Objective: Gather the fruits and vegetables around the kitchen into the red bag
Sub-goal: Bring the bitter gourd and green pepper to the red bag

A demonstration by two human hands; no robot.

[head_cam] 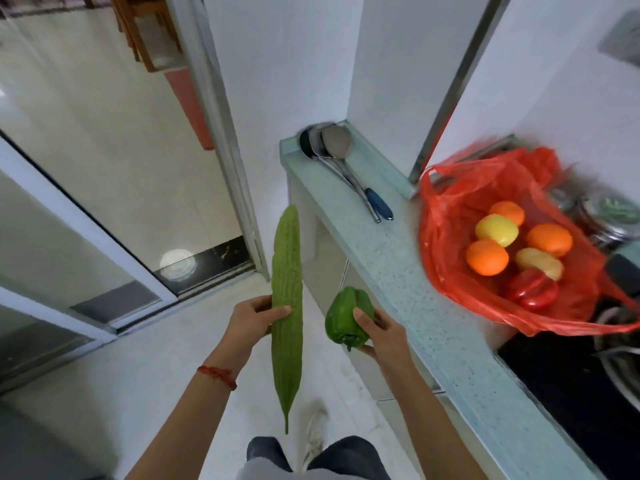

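Observation:
My left hand [251,318] grips a long green bitter gourd [287,271] around its middle, held upright over the floor. My right hand [379,332] holds a green bell pepper [343,318] from the right side, just left of the counter edge. The red plastic bag [446,216] lies open on the counter to the right. Inside it are three oranges [486,257], a yellow fruit [497,229], a potato [538,262] and a red bell pepper [531,289]. Both hands are left of and below the bag.
A pale speckled countertop [398,271] runs along the right, with metal ladles [332,143] at its far end. Metal pots [609,216] sit behind the bag, a dark stovetop [568,386] below it. A sliding glass door [104,188] stands left; tiled floor lies underfoot.

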